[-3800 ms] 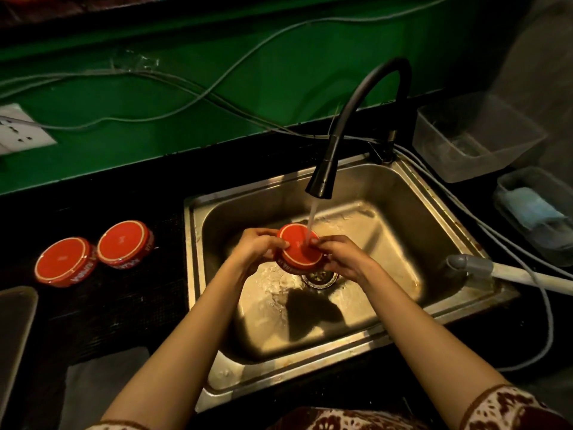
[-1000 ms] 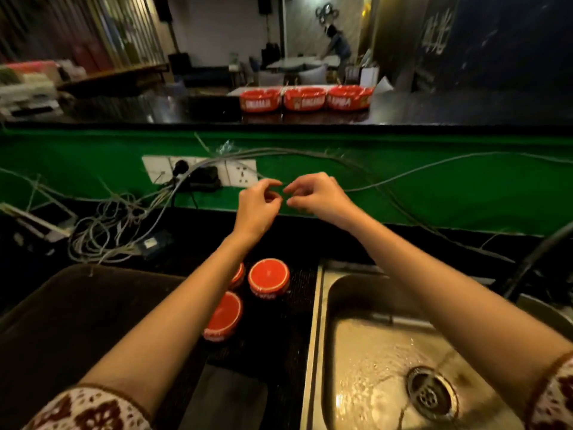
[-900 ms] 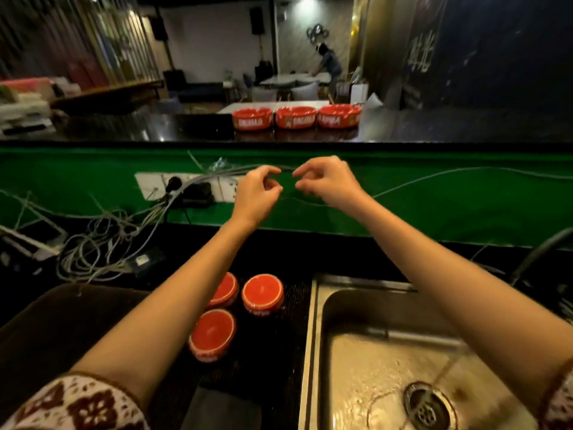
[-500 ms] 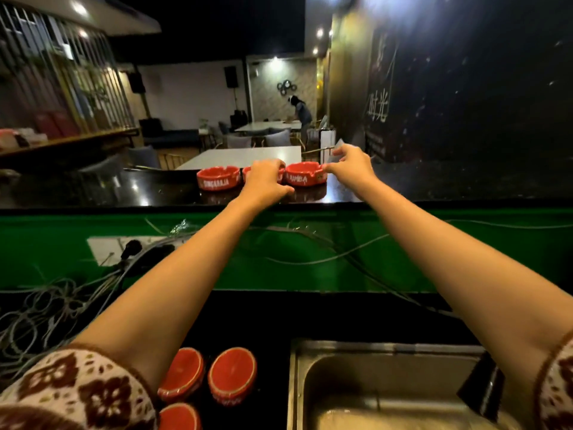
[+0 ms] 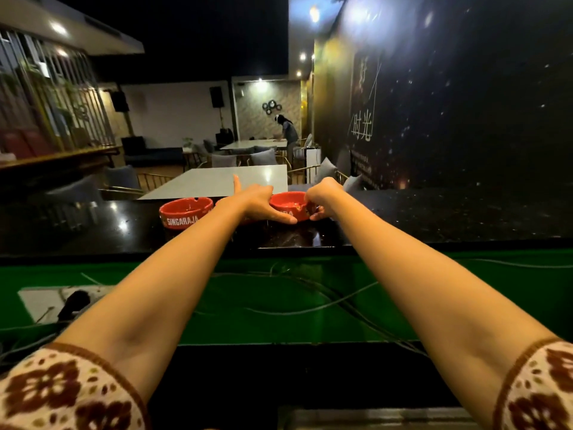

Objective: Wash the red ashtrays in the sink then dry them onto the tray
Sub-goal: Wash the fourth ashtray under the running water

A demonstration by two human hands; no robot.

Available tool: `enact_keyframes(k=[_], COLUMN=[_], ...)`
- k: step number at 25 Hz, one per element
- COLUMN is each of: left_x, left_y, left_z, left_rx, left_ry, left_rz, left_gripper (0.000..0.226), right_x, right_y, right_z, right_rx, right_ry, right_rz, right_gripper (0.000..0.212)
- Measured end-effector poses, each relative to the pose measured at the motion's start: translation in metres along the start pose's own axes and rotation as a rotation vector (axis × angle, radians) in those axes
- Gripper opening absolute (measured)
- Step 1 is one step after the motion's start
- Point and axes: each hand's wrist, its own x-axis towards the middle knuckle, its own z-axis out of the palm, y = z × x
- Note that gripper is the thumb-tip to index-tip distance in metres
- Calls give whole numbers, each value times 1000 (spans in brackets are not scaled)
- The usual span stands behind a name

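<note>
Red ashtrays stand upright in a row on the raised black bar counter (image 5: pixel 434 218). The left red ashtray (image 5: pixel 185 212) reads SINGARAJA and stands free. My left hand (image 5: pixel 257 202) and my right hand (image 5: pixel 322 197) grip the right red ashtray (image 5: pixel 288 203) from both sides. My left thumb lies along its front and the index finger points up. My right fingers curl over its right rim. It rests on the counter. My left hand hides most of a middle ashtray.
Below the counter a green wall panel (image 5: pixel 279 305) carries loose cables, with a white socket strip (image 5: pixel 40 302) at the left. The steel sink rim (image 5: pixel 372 418) shows at the bottom edge. Beyond the counter are tables, chairs and a person (image 5: pixel 288 131) far off.
A washed ashtray was set down by the sink. My view then rose from the sink to the bar counter, and both hands reached forward and closed around the right ashtray.
</note>
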Motion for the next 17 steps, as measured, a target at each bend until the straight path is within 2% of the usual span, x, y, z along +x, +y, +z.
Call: enact_keyframes(k=[3, 6, 10, 17], left_x=[2, -5, -34, -124], left_y=[3, 12, 27, 78], left_z=[3, 4, 8, 15], left_rx=[-77, -188, -470, -665], left_ry=[34, 153, 294, 486], left_rz=[42, 89, 160, 126], left_gripper=[93, 89, 93, 99], right_x=[3, -2, -26, -133], right_y=[2, 3, 10, 35], right_z=[2, 0, -14, -36], right_rx=[47, -27, -14, 71], right_ry=[53, 161, 191, 264], right_rz=[-17, -25, -92, -216], right_gripper=[15, 22, 23, 9])
